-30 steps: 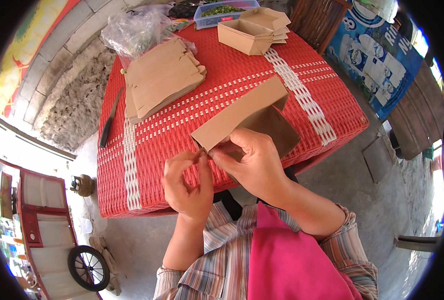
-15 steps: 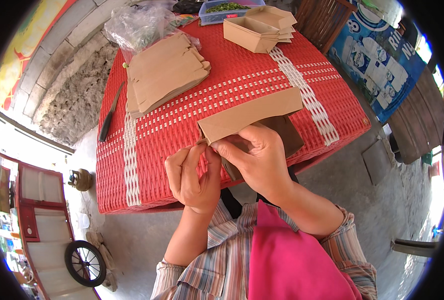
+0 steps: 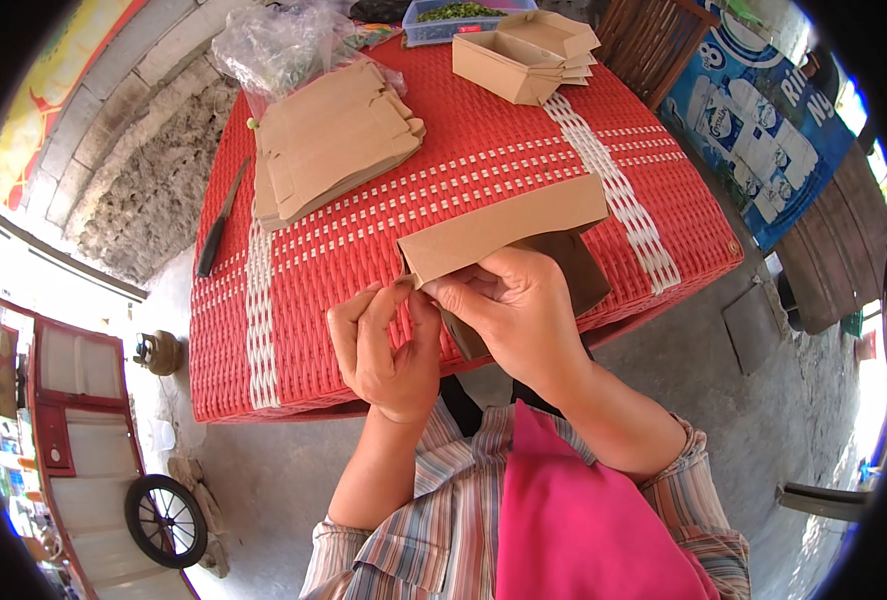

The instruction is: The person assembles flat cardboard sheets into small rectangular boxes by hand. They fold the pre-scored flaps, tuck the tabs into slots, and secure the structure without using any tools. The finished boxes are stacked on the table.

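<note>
A brown cardboard box, partly folded, is held over the near edge of the red woven table. My left hand pinches a small flap at the box's left corner between thumb and fingers. Close beside it, my right hand grips the same corner, its fingers reaching in under the long upper panel. Those fingertips are partly hidden by the cardboard. A stack of flat brown box blanks lies beyond my left hand.
Several folded boxes stand nested at the far right, by a blue plastic tub of chopped greens. A clear plastic bag sits at the far left. A dark-handled knife lies along the left edge. A wooden chair adjoins the far right.
Both hands keep their hold on the box corner with hardly any movement. The view has shifted very slightly.
</note>
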Motion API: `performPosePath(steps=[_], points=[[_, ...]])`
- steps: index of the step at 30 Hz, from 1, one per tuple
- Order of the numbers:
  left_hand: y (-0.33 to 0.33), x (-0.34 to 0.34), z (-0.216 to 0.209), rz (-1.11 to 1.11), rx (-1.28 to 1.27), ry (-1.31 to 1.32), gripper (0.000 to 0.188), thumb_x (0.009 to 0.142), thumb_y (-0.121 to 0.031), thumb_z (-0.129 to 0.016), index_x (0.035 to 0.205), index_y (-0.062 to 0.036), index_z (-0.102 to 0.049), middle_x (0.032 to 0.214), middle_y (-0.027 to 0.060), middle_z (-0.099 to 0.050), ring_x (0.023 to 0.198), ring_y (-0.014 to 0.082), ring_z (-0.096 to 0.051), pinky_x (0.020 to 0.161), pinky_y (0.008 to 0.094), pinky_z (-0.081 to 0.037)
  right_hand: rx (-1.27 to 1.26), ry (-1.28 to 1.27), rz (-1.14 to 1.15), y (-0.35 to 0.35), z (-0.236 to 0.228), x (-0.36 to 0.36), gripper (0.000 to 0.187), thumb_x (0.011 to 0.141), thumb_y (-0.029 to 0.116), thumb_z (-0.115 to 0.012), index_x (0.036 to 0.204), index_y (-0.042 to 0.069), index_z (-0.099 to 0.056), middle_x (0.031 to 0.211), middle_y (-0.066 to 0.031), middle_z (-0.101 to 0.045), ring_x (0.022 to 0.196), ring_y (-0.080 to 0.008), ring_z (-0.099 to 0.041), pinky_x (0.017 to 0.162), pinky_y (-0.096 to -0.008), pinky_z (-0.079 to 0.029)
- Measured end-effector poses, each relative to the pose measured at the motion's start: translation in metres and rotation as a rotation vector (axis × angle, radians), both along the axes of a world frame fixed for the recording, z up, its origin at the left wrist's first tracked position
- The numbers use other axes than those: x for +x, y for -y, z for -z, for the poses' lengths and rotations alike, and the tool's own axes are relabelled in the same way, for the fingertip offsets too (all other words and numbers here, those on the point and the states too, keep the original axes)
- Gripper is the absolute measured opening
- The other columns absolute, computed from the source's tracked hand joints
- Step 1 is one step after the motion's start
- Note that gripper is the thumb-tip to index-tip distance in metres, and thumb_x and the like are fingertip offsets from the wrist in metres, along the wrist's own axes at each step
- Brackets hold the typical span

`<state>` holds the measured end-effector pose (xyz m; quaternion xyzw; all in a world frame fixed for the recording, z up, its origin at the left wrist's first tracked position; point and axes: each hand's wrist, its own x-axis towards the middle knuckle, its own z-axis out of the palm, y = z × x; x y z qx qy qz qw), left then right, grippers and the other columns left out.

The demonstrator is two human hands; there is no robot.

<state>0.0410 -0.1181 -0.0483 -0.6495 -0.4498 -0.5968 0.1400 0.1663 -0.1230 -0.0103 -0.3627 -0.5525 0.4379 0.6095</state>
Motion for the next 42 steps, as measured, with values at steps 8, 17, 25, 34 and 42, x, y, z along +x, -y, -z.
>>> performPosePath(steps=[8,17,25,34,42], points=[[-0.005,-0.008,-0.003,0.039,0.134,-0.133,0.03,0.071,0.012,-0.075,0.097,-0.0024,-0.067,0.089,0.0082,-0.064,0.083,0.0238,-0.066,0.068,0.0318,-0.055,0.053,0.005,0.033,-0.004,0.007,0.0,0.015,0.09,0.001,-0.066,0.103,-0.004,-0.07,0.08,-0.0102,-0.071,0.07,-0.0085,-0.063,0.063,-0.026,-0.052],[0.002,0.004,-0.004,0.035,0.06,0.026,0.027,0.071,0.008,-0.077,0.094,0.0005,-0.065,0.087,0.0094,-0.066,0.077,0.025,-0.063,0.075,0.0393,-0.058,-0.056,-0.223,-0.07,0.003,0.003,-0.007,0.015,0.092,0.001,-0.064,0.104,-0.007,-0.067,0.086,-0.0061,-0.07,0.079,-0.0067,-0.063,0.067,-0.0235,-0.052],[-0.002,-0.01,-0.002,0.293,-0.015,0.172,0.008,0.093,0.001,-0.061,0.1,0.0035,-0.062,0.093,0.0122,-0.063,0.083,0.0226,-0.062,0.076,0.0309,-0.052,-0.147,-0.169,-0.156,-0.001,-0.003,0.006,0.021,0.092,-0.006,-0.061,0.112,-0.007,-0.064,0.102,-0.0095,-0.07,0.097,-0.0147,-0.066,0.088,-0.0278,-0.053],[0.004,-0.018,-0.024,0.286,-0.024,-0.041,0.014,0.083,0.008,-0.066,0.096,0.0034,-0.064,0.088,0.0139,-0.065,0.077,0.0262,-0.063,0.066,0.0333,-0.051,0.033,0.045,-0.004,0.01,-0.002,0.008,0.019,0.089,-0.001,-0.069,0.108,-0.004,-0.069,0.098,-0.0064,-0.072,0.09,-0.0117,-0.066,0.081,-0.0265,-0.052],[0.008,-0.018,-0.035,0.319,0.015,-0.09,0.021,0.076,0.011,-0.07,0.095,0.0025,-0.065,0.086,0.0138,-0.065,0.074,0.0271,-0.063,0.065,0.0343,-0.051,0.088,0.13,0.029,0.012,0.001,0.007,0.018,0.087,0.004,-0.074,0.104,-0.002,-0.071,0.09,-0.0038,-0.072,0.084,-0.0091,-0.065,0.075,-0.0246,-0.051]])
